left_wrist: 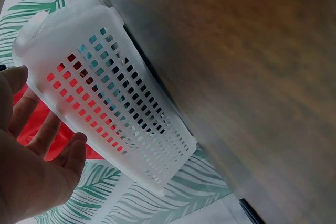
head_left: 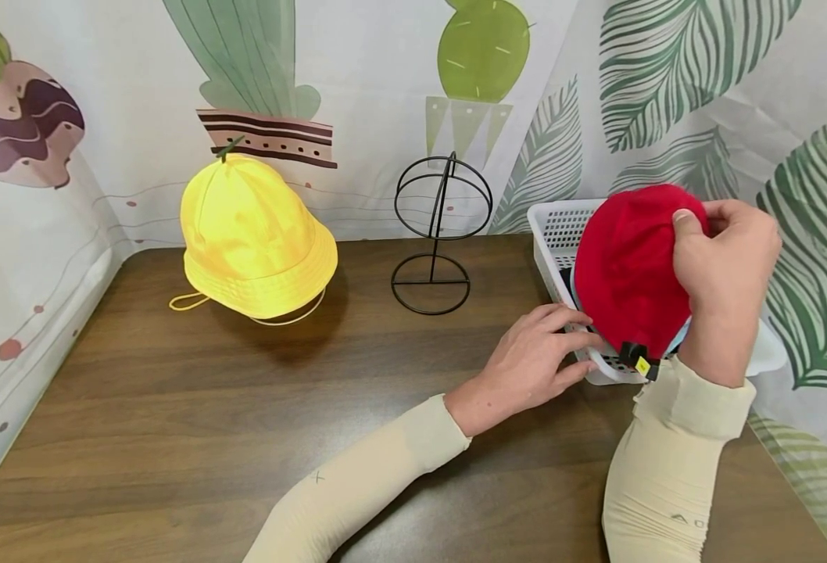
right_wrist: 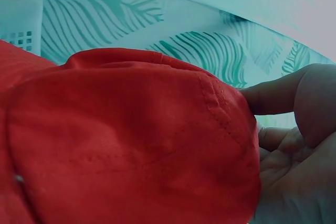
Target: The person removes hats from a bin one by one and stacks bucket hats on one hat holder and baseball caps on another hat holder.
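A red cloth hat (head_left: 635, 266) is at the white basket (head_left: 550, 242) on the right of the table, overlapping its inside in the head view. My right hand (head_left: 726, 258) pinches the hat's upper right side between thumb and fingers; the right wrist view shows the thumb (right_wrist: 275, 97) pressed on the red fabric. My left hand (head_left: 536, 356) touches the basket's near left rim, fingers spread and loosely bent. From the left wrist, light blue and black items show through the holes of the basket's side (left_wrist: 113, 87), below the red hat.
On the left a yellow bucket hat (head_left: 252, 234) with a green stem and an elastic cord appears perched above the table (head_left: 245, 438). A black wire hat stand (head_left: 432, 234) stands in the middle, near the patterned backdrop (head_left: 378, 70).
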A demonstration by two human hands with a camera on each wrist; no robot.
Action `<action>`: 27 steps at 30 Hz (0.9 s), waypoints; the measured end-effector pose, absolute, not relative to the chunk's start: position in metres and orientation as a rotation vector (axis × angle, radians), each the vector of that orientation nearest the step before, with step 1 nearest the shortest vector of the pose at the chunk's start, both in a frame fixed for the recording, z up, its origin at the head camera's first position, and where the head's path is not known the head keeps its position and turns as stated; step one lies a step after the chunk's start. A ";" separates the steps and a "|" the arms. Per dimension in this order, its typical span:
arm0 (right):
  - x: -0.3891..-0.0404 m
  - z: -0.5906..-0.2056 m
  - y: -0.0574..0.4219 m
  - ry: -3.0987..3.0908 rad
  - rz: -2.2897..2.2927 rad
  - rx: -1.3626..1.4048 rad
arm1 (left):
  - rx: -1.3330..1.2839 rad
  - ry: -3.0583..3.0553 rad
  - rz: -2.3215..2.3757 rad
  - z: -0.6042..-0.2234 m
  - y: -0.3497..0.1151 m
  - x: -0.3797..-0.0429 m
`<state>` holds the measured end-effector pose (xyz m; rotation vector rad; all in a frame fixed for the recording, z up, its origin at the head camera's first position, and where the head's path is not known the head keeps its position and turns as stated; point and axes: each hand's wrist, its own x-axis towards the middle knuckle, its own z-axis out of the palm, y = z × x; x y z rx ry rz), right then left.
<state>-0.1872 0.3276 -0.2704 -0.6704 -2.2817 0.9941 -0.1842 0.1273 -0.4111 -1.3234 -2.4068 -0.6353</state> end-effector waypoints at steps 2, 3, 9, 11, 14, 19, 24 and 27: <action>-0.184 -0.268 0.326 -2.262 1.006 -0.666 | -1.324 -2.397 -0.641 -0.411 0.127 -0.184; -0.183 -0.267 0.325 -2.254 1.004 -0.661 | -1.325 -2.393 -0.643 -0.411 0.127 -0.185; -0.176 -0.262 0.319 -2.211 0.995 -0.634 | -1.328 -2.392 -0.640 -0.411 0.127 -0.186; -0.174 -0.261 0.317 -2.195 0.994 -0.621 | -1.328 -2.393 -0.634 -0.411 0.127 -0.186; -0.172 -0.260 0.314 -2.168 0.996 -0.599 | -1.326 -2.396 -0.622 -0.411 0.127 -0.185; -0.168 -0.258 0.310 -2.124 1.006 -0.570 | -1.323 -2.401 -0.619 -0.411 0.127 -0.185; -0.163 -0.254 0.304 -2.088 0.994 -0.555 | -1.326 -2.402 -0.634 -0.411 0.127 -0.185; -0.159 -0.252 0.300 -2.063 0.992 -0.538 | -1.328 -2.403 -0.641 -0.412 0.127 -0.186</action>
